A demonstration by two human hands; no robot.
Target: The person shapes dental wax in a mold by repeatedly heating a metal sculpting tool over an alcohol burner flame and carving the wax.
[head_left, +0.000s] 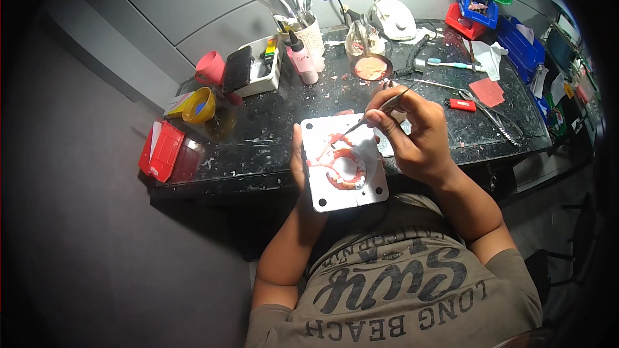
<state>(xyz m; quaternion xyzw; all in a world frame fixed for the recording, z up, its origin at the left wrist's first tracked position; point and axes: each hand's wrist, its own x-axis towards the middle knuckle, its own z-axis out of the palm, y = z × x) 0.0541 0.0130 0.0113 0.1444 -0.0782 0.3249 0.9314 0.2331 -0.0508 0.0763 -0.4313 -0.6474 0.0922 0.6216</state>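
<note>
My left hand (297, 164) grips a white, square-cornered dental flask half (332, 204) from beneath and along its left side, with most of the fingers hidden under it. Dark round holes mark the flask's corners. Set in its pale middle is a pink denture form (340, 185) with whitish teeth, and pink strands run up from it. My right hand (422, 135) pinches a slim metal carving tool (354, 127), whose tip points down at the pink strands near the flask's upper part. Whether the tip touches them is too small to tell.
On the scuffed black bench (258, 145) stand a red bin (169, 148), a yellow bowl (198, 106), a pink bottle (303, 64) and a tool holder (311, 37). To the right lie a red lighter (461, 105), a pink sheet (487, 92) and a toothbrush (451, 64).
</note>
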